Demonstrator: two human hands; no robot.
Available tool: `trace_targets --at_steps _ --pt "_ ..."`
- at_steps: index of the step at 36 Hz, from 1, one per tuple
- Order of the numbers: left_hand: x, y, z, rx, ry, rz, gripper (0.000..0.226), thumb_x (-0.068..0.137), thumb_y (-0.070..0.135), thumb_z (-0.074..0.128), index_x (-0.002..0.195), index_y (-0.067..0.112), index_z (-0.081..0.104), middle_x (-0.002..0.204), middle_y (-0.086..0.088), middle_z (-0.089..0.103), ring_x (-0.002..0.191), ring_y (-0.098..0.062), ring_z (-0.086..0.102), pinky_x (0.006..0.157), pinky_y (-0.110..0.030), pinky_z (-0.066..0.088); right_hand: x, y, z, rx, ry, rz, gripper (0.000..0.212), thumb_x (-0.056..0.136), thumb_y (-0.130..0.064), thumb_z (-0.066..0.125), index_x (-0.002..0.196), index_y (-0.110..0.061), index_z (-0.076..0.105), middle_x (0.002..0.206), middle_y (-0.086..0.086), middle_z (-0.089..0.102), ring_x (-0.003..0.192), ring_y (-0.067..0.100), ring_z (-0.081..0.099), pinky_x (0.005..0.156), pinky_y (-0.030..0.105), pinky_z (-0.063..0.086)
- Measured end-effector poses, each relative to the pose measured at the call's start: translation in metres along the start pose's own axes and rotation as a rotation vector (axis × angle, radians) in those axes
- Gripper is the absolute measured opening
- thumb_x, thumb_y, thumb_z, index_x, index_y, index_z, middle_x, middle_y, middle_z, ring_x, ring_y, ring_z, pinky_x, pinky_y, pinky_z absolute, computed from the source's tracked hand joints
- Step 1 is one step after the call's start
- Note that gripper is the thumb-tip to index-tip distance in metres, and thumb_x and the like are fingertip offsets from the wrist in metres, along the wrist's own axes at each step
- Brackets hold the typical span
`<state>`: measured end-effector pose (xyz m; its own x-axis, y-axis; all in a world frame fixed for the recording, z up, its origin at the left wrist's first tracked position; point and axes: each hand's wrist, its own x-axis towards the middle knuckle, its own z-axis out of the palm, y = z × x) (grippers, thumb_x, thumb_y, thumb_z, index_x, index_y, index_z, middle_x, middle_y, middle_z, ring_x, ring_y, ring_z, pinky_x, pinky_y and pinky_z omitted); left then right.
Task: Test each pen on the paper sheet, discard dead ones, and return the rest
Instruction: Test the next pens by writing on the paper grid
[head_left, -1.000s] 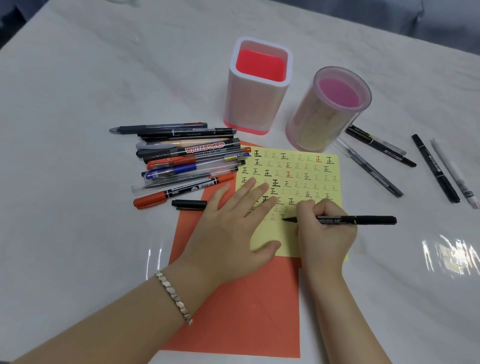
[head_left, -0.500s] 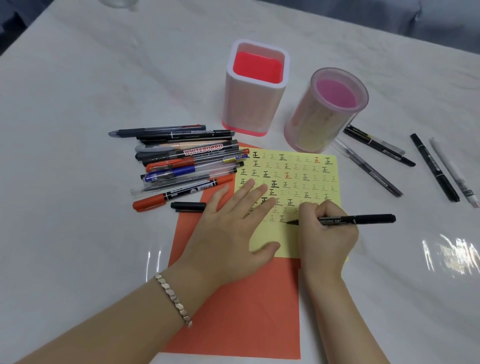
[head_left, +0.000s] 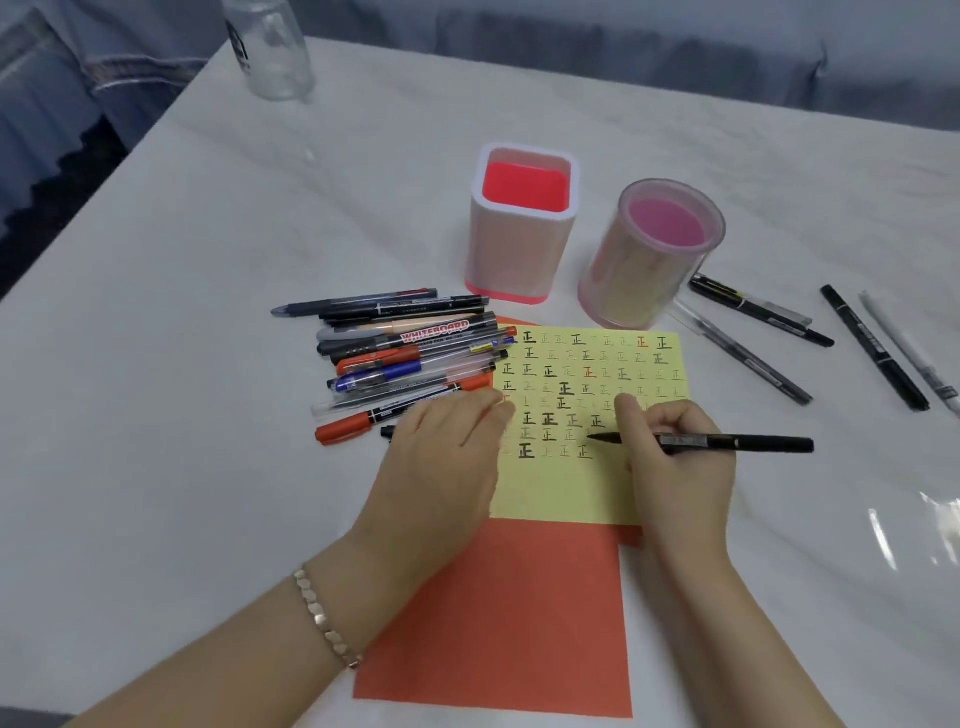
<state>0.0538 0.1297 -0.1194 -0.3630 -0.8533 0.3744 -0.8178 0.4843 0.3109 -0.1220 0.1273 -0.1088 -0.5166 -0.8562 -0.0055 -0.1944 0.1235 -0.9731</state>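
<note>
Head: square holder (head_left: 511, 260) beside round holder (head_left: 628, 283)

The left hand (head_left: 441, 467) and right hand (head_left: 675, 478) are bare, as are both forearms down to the near edge. The left wrist wears a slim metal bracelet (head_left: 324, 618) of small flat links, pale rose-gold, catching the light.

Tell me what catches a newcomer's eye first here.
The yellow sheet, with rows of test marks across it, lies mid-table on a red sheet. The right hand grips a black pen over it, and the left hand lies at its left edge. A pen pile lies to its left; a square holder and round holder stand behind.
</note>
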Motion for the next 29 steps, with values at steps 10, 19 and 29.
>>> trace_targets --at_steps 10,19,29 --pt "-0.011 -0.041 -0.023 0.148 -0.064 -0.095 0.036 0.082 0.029 0.041 0.078 0.008 0.070 0.083 -0.006 0.061 0.078 -0.018 0.039 0.065 -0.033 0.040 0.003 -0.005 -0.022 -0.023 -0.089 0.026 0.033 0.080 -0.017 0.070 0.057 -0.013 0.047 0.043 -0.012 0.048 0.045 0.002 0.043 0.045 0.010 0.032" --pt "0.001 0.006 -0.033 -0.694 -0.153 -0.562 0.014 0.086 0.018 0.063 0.084 0.031 0.058 0.080 0.016 0.065 0.080 0.000 0.059 0.073 -0.013 0.045 -0.008 -0.025 -0.038 0.241 -0.287 0.131 0.060 0.074 -0.070 0.051 0.075 -0.014 0.070 0.073 0.009 0.074 0.076 0.019 0.071 0.073 0.019 0.051" --pt "0.012 0.040 -0.040 -0.919 -0.136 -0.532 0.020 0.080 0.011 0.068 0.079 0.030 0.062 0.079 0.021 0.064 0.076 0.004 0.059 0.068 -0.010 0.043 -0.019 -0.043 -0.046 0.257 -0.413 0.069 0.070 0.058 -0.085 0.046 0.074 -0.024 0.076 0.069 0.011 0.073 0.078 0.024 0.071 0.080 0.029 0.046"
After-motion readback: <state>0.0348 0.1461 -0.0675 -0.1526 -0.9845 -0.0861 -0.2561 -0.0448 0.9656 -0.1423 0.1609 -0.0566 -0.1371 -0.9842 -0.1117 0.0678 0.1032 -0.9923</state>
